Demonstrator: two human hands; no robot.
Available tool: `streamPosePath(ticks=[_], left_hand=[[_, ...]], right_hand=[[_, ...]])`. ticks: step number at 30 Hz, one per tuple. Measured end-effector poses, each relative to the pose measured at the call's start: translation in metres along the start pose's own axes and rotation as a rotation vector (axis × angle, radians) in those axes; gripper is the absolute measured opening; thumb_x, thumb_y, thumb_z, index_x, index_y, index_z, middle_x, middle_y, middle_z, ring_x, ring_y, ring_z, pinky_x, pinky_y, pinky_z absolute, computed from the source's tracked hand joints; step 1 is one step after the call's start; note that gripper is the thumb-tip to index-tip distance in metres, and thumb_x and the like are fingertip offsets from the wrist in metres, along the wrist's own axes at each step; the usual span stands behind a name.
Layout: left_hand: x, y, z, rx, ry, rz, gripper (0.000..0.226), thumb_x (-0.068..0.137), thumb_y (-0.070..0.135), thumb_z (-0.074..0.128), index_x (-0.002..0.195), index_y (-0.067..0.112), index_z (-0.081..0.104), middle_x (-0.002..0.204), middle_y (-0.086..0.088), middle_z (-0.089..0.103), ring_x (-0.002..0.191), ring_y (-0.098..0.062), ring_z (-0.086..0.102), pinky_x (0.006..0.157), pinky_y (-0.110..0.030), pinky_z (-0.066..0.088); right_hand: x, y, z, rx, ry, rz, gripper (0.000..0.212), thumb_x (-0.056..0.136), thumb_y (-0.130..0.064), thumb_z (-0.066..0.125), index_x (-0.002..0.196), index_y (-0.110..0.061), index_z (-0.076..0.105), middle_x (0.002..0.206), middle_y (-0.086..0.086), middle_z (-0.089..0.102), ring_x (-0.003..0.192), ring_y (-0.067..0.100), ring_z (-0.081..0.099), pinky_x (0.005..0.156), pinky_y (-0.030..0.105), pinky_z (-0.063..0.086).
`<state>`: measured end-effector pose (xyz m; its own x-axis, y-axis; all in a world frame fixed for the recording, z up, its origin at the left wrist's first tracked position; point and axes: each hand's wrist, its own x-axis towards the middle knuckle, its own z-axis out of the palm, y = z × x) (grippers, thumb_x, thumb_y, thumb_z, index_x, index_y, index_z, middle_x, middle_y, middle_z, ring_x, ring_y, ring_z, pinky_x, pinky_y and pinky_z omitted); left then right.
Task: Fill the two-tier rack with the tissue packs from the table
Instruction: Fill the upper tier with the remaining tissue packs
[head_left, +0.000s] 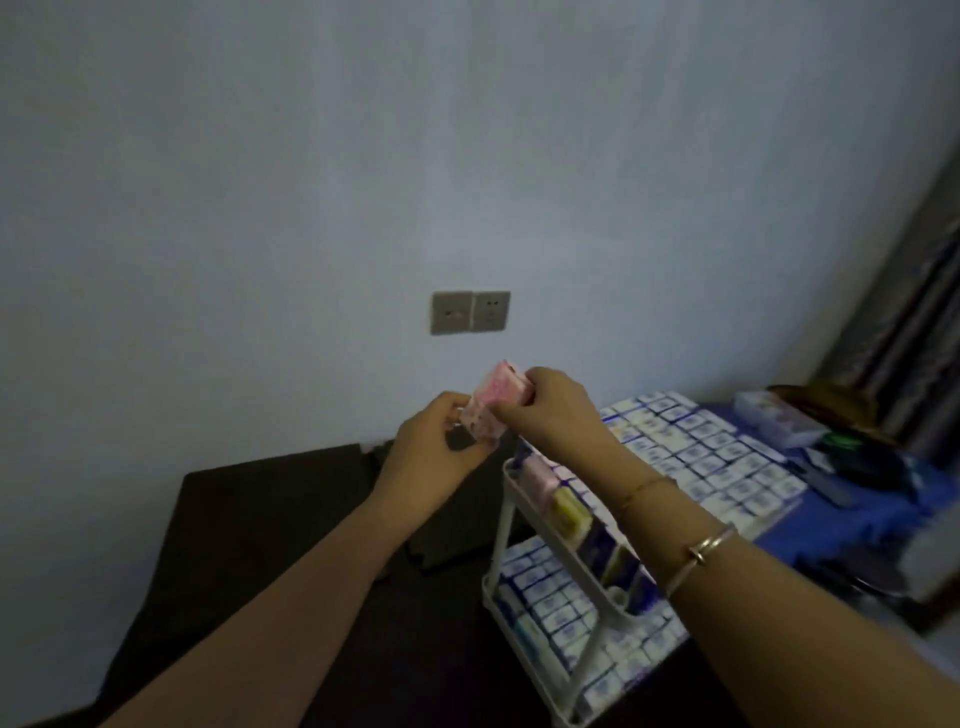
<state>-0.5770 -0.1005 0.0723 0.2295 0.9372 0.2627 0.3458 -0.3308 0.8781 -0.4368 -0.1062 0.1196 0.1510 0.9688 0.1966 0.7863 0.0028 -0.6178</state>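
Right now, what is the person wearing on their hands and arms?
Both forearms are bare, with no sleeves in view. The left hand wears nothing visible. The right hand is ringless as far as shows; behind it sit a thin gold chain bracelet and a pale, gold-accented bangle.
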Motion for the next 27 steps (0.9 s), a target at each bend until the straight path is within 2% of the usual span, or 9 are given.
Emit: streamPosePath(ticks=[2, 5, 9, 12, 15, 18, 21, 24, 27], left_hand=[[-0.013, 0.017, 0.021, -0.027, -0.049, -0.001, 0.031, 0.079, 0.029, 0.074, 0.106, 0.026, 0.058, 0.094, 0.017, 0.061, 0.082, 0.009, 0.055, 0.061, -0.006, 0.041], [-0.037, 0.028, 0.051, -0.038, -0.138, -0.013, 0.031, 0.079, 0.033, 0.074, 0.106, 0.025, 0.062, 0.101, 0.015, 0.062, 0.082, 0.011, 0.052, 0.059, -0.006, 0.039], [-0.055, 0.013, 0.073, -0.043, -0.19, -0.063, 0.03, 0.078, 0.031, 0.076, 0.106, 0.023, 0.068, 0.112, 0.007, 0.057, 0.093, -0.003, 0.054, 0.069, -0.015, 0.043], [-0.066, -0.001, 0.084, -0.082, -0.164, -0.15, 0.029, 0.078, 0.019, 0.076, 0.106, 0.018, 0.069, 0.109, 0.001, 0.062, 0.089, -0.01, 0.062, 0.072, -0.017, 0.05], [-0.072, -0.005, 0.092, -0.153, -0.081, -0.193, 0.02, 0.079, 0.01, 0.074, 0.099, 0.011, 0.07, 0.093, -0.003, 0.067, 0.079, -0.01, 0.065, 0.065, -0.008, 0.049], [-0.072, -0.004, 0.102, -0.227, -0.063, -0.216, 0.014, 0.08, 0.009, 0.073, 0.092, 0.013, 0.069, 0.088, -0.002, 0.069, 0.082, -0.011, 0.067, 0.068, -0.013, 0.051], [-0.07, -0.004, 0.111, -0.264, -0.076, -0.224, 0.011, 0.081, 0.005, 0.071, 0.088, 0.014, 0.071, 0.088, -0.003, 0.071, 0.084, -0.01, 0.068, 0.074, -0.018, 0.052], [-0.072, -0.008, 0.114, -0.263, -0.055, -0.243, 0.01, 0.082, 0.004, 0.069, 0.09, 0.009, 0.072, 0.089, -0.006, 0.071, 0.084, -0.011, 0.067, 0.07, -0.013, 0.05], [-0.074, -0.012, 0.113, -0.242, -0.052, -0.254, 0.011, 0.085, 0.006, 0.065, 0.094, 0.01, 0.071, 0.093, -0.002, 0.07, 0.086, -0.007, 0.064, 0.064, -0.006, 0.047]], right_hand=[[-0.021, 0.012, -0.022, -0.062, 0.065, -0.037, 0.021, 0.082, -0.024, 0.062, 0.098, -0.018, 0.049, 0.078, -0.005, 0.052, 0.07, 0.012, 0.051, 0.051, 0.021, 0.034], [-0.056, 0.038, -0.046, -0.091, 0.1, -0.086, 0.02, 0.083, -0.025, 0.06, 0.099, -0.019, 0.048, 0.079, -0.003, 0.059, 0.07, 0.015, 0.056, 0.055, 0.026, 0.04], [-0.091, 0.065, -0.044, -0.134, 0.047, -0.133, 0.021, 0.085, -0.025, 0.059, 0.099, -0.021, 0.044, 0.071, -0.004, 0.058, 0.059, 0.011, 0.055, 0.051, 0.027, 0.041], [-0.102, 0.083, -0.03, -0.201, 0.045, -0.156, 0.025, 0.086, -0.034, 0.058, 0.099, -0.023, 0.039, 0.07, -0.005, 0.055, 0.062, 0.016, 0.054, 0.048, 0.027, 0.035], [-0.106, 0.101, -0.016, -0.399, 0.204, -0.254, 0.028, 0.087, -0.043, 0.055, 0.094, -0.018, 0.044, 0.07, 0.001, 0.058, 0.065, 0.023, 0.055, 0.051, 0.03, 0.03], [-0.109, 0.113, -0.003, -0.573, 0.363, -0.326, 0.027, 0.079, -0.042, 0.056, 0.085, -0.017, 0.049, 0.066, 0.0, 0.055, 0.06, 0.024, 0.053, 0.051, 0.027, 0.029], [-0.108, 0.119, 0.004, -0.607, 0.409, -0.292, 0.036, 0.069, -0.038, 0.074, 0.088, -0.015, 0.054, 0.079, 0.004, 0.055, 0.068, 0.025, 0.053, 0.053, 0.029, 0.037], [-0.108, 0.117, 0.006, -0.553, 0.406, -0.244, 0.049, 0.061, -0.038, 0.08, 0.097, -0.018, 0.054, 0.094, 0.005, 0.055, 0.079, 0.023, 0.054, 0.06, 0.031, 0.042], [-0.114, 0.115, 0.007, -0.592, 0.404, -0.269, 0.034, 0.068, -0.036, 0.078, 0.093, -0.022, 0.059, 0.103, 0.004, 0.056, 0.086, 0.024, 0.052, 0.064, 0.032, 0.042]])
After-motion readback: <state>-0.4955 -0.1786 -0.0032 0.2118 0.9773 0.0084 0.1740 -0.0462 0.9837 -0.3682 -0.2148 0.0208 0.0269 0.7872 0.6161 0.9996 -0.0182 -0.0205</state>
